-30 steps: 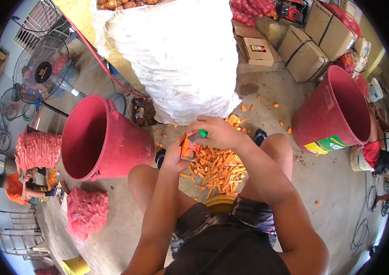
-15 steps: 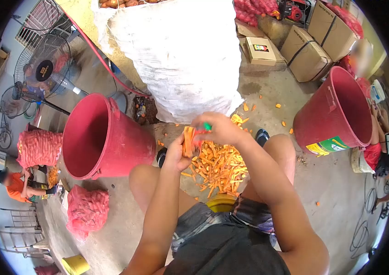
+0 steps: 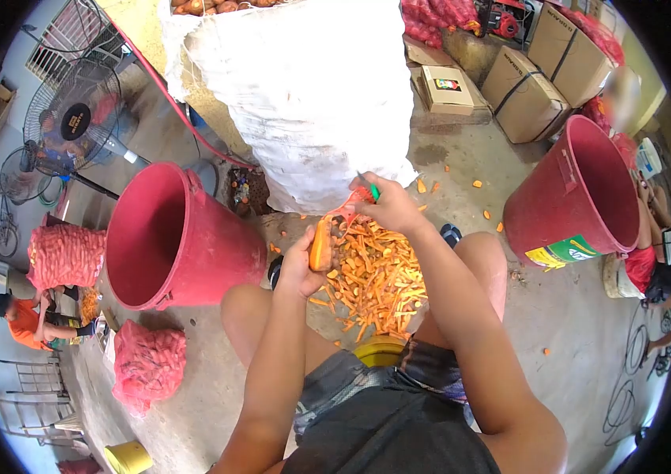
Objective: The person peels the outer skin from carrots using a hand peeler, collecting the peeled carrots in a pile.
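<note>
My left hand (image 3: 298, 265) is closed around a sweet potato (image 3: 320, 243) whose upper side is cut to bright orange flesh. A red peeler (image 3: 345, 212) is gripped in my right hand (image 3: 389, 204), its head close beside the sweet potato. The same hand also holds a small knife with a green handle (image 3: 375, 192), its dark blade pointing up and away. Below both hands, orange strips and pieces (image 3: 379, 276) lie heaped on the floor between my legs. Part of a yellow tub (image 3: 380, 351) shows at the near end of the heap.
A tall white sack (image 3: 312, 103) stands ahead, with sweet potatoes (image 3: 217, 6) at its top. Large red bins stand left (image 3: 193, 245) and right (image 3: 580, 197). A filled red mesh bag (image 3: 148, 363) lies at left; a person (image 3: 31, 320) sits beyond. Cardboard boxes (image 3: 525, 95) are stacked at back right.
My right hand has drawn away from the sweet potato, toward the sack and slightly right, bringing the peeler and knife blade into view. My left hand has shifted slightly, still holding the sweet potato.
</note>
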A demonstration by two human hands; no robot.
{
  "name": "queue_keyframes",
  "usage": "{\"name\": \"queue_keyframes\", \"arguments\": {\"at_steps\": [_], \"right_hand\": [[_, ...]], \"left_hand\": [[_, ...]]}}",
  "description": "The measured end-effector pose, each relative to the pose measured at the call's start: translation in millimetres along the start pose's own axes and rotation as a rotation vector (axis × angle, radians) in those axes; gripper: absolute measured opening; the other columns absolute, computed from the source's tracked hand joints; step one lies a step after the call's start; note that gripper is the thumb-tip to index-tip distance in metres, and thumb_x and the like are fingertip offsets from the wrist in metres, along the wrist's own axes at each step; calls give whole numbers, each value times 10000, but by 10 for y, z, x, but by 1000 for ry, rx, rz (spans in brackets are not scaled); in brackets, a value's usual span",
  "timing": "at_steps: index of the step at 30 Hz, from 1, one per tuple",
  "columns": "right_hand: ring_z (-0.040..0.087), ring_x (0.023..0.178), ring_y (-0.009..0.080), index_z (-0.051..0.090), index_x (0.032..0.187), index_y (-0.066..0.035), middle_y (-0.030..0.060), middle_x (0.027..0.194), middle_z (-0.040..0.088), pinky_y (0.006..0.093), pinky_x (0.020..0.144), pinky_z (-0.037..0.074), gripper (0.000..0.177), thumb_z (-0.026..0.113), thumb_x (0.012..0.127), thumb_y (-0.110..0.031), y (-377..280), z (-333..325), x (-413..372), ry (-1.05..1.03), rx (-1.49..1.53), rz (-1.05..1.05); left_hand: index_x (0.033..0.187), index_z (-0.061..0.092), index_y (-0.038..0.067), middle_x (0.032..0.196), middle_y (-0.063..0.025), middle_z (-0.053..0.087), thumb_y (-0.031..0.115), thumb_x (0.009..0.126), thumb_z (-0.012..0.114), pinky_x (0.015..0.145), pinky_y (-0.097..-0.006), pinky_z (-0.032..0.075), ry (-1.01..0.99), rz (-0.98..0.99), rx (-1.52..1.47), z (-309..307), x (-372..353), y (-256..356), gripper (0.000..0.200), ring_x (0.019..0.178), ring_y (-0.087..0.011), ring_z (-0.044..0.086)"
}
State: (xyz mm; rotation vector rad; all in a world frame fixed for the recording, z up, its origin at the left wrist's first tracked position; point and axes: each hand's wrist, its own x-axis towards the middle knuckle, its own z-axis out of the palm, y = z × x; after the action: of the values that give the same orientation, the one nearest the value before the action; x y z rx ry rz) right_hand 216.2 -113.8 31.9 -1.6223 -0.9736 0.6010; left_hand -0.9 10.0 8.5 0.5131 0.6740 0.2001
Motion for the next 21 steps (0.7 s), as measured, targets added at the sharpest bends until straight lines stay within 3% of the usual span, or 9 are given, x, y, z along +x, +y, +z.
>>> {"name": "queue_keyframes", "arguments": {"at_steps": [1,2,4,6,10,12,16,18,21], "right_hand": [[694,1037,219,662,1209,-94,114,1100,727,376,879,560,418,858,841,-116,-191,7,-59,-61,-117,15],[694,1037,219,662,1209,-94,114,1100,727,376,879,560,418,858,841,-116,-277,49,-128,-55,-117,17],[694,1000,225,671,1203,-89,99,1068,716,378,878,563,421,859,827,-117,-377,127,-234,-278,-236,-376],[687,989,239,685,1187,-96,91,1067,707,373,882,560,418,865,810,-113,-301,124,-225,-252,-305,-403],[687,917,206,676,1193,-89,87,1016,722,362,836,565,395,849,841,-127,-30,-146,5,-6,-228,-190],[700,1025,260,679,1240,-87,129,1148,728,407,894,556,430,828,838,-121,-121,-270,35,-56,-176,154],[694,900,205,686,1191,-95,97,1010,730,361,814,564,393,853,839,-152,-163,-48,-81,-36,-123,144],[709,917,253,690,1183,-94,119,1030,735,380,821,568,391,851,830,-142,-212,104,-171,-81,-262,-378],[710,937,309,692,1187,-87,139,1048,735,386,850,570,424,868,806,-151,-357,78,-227,-185,-271,-366]], "left_hand": [[1202,648,98,1023,-59,696,389,1101,515,699,-346,533,-48,11,-25,-13,7,1,335,790,-193,655],[1202,648,98,1023,-59,696,389,1101,515,699,-346,533,-51,6,-21,-3,26,-14,335,790,-193,655],[1247,648,103,1029,-55,698,382,1107,499,685,-339,539,35,1,21,90,61,-12,346,797,-176,655],[1275,642,95,999,-43,682,375,1103,519,662,-333,527,37,-2,51,229,-30,-25,351,799,-163,639],[1317,636,88,965,-27,664,367,1096,550,645,-328,517,-114,-59,105,86,-98,-10,366,808,-153,627],[1306,645,96,983,-39,682,378,1094,548,666,-339,531,-87,-49,93,36,-77,-15,366,801,-162,634],[1236,666,103,978,-53,701,382,1094,546,700,-358,544,-29,-19,-30,-57,41,-17,336,763,-167,638],[1220,664,106,974,-51,701,381,1098,535,697,-352,542,-120,-58,-43,-124,83,-9,327,743,-165,635],[1229,654,109,972,-46,703,381,1109,512,678,-339,540,-133,-61,1,-29,62,-39,330,713,-161,629]]}}
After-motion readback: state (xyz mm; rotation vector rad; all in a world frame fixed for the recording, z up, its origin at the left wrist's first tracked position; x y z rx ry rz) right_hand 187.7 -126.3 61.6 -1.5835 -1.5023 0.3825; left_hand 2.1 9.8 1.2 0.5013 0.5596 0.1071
